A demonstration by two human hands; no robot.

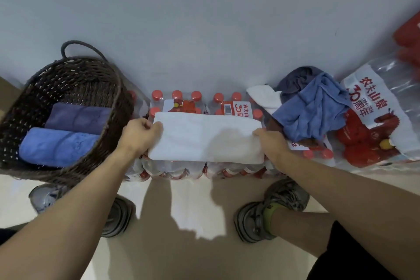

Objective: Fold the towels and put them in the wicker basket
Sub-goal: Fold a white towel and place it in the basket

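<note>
The white towel (pixel 205 137), folded into a long strip, lies flat on shrink-wrapped packs of water bottles (pixel 181 167), which serve as a worktop. The left hand (pixel 141 134) and right hand (pixel 271 143) each pinch 1 end with curled fingers, probably to fold it again. The wicker basket (pixel 95 70), just left, holds 2 rolled blue towels (pixel 56 145). Unfolded towels (pixel 311 109) wait heaped at right.

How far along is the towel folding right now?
Done: two folded blue towels lie in the dark wicker basket. In hand: left hand and right hand grip a folded white towel. Left: the crumpled towel pile.
</note>
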